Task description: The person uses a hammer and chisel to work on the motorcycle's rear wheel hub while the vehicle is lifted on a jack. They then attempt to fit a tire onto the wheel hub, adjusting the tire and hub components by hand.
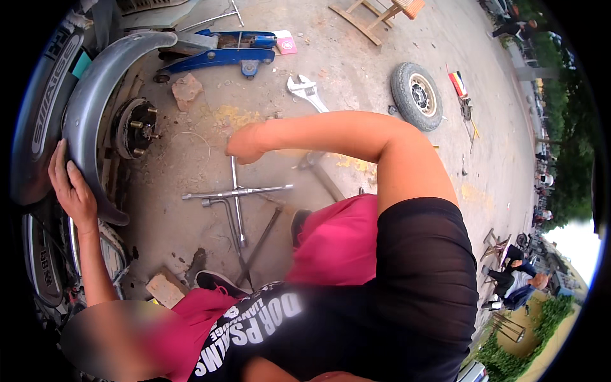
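My left hand point(74, 186) lies with fingers spread on the lower part of a grey curved fender point(81, 127). Beside that fender, a bare wheel hub point(135, 129) with protruding studs faces me. My right hand point(247, 142) is closed round the far end of a four-way lug wrench point(237, 192), a silver cross just over the ground. Under and beside the cross lies a bent metal wrench point(227, 213). A hammer point(326, 178) rests on the ground to the right, partly behind my arm and knee. Farther off is a large adjustable wrench point(306, 91).
A blue floor jack point(223, 58) stands beyond the hub, near a rough stone point(187, 91). A brick point(167, 288) lies by my shoe. Right of me are a wheel with tyre point(417, 95) and a wooden stool point(375, 16). Seated people point(519, 280) are farther right.
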Tool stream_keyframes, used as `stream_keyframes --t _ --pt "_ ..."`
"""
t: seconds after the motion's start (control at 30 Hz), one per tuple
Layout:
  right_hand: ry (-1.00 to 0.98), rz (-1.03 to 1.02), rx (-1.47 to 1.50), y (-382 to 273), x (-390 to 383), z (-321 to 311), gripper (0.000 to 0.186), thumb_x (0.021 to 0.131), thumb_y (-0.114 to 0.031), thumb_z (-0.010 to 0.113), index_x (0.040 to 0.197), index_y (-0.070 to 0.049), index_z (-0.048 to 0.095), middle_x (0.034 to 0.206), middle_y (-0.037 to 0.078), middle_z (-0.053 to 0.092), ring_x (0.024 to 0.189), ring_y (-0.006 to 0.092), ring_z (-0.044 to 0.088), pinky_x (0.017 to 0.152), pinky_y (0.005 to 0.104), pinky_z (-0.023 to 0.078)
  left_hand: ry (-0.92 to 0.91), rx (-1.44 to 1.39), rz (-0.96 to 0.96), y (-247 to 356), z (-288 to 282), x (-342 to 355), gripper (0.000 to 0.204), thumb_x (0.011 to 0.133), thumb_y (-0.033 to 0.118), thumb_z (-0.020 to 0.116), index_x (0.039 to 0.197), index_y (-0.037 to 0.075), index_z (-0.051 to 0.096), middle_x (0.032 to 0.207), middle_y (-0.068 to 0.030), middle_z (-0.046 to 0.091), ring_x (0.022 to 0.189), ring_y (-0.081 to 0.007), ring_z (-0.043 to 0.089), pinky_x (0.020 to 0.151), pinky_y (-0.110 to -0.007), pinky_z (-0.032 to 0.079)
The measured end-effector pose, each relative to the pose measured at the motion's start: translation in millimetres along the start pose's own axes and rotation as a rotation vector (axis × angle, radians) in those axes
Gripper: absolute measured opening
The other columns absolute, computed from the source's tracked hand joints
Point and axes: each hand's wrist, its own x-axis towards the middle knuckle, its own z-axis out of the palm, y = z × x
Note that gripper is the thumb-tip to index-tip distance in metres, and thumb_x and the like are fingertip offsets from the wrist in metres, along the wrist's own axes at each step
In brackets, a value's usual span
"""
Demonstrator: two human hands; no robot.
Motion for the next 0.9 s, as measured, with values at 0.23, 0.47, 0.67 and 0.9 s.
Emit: stream_keyframes --t 0.23,0.47,0.67,0.9 --pt "1.118 1.121 0.629 52 -260 203 0.028 0.085 -0.019 0.055 0.105 -0.001 0.064 0.097 0.022 0.066 0.088 0.0353 0.065 0.077 0.0414 0.051 -0.025 0.135 -0.021 2 -2 0 0.038 0.101 0.021 0.04 0.13 0.002 0.055 0.127 -0.0191 0.054 0.117 -0.0336 0.05 0.1 -0.041 0.037" --pt "1.224 1.267 0.756 97 -279 322 0.028 0.082 -0.014 0.057 0.105 0.002 0.064 0.095 0.022 0.068 0.081 0.0329 0.066 0.075 0.0387 0.051 -0.179 0.259 -0.025 21 -4 17 0.046 0.1 0.03 0.045 0.139 0.004 0.046 0.134 -0.0223 0.046 0.123 -0.0358 0.044 0.104 -0.044 0.034" --pt "1.099 1.57 0.443 294 -293 215 0.049 0.079 -0.022 0.069 0.121 -0.002 0.053 0.123 0.021 0.05 0.115 0.0374 0.051 0.094 0.0463 0.045 -0.181 0.384 0.006 41 11 31 0.049 0.098 0.03 0.05 0.138 0.002 0.045 0.134 -0.0232 0.044 0.125 -0.037 0.042 0.105 -0.045 0.033" --pt "0.588 1.892 0.467 391 -324 202 0.112 0.066 -0.06 0.077 0.15 -0.012 0.02 0.141 0.022 0.041 0.128 0.0367 0.044 0.101 0.0508 0.038 -0.224 0.426 -0.095 58 12 34 0.05 0.094 0.025 0.053 0.137 0.003 0.044 0.129 -0.0206 0.043 0.121 -0.0361 0.042 0.106 -0.043 0.031"
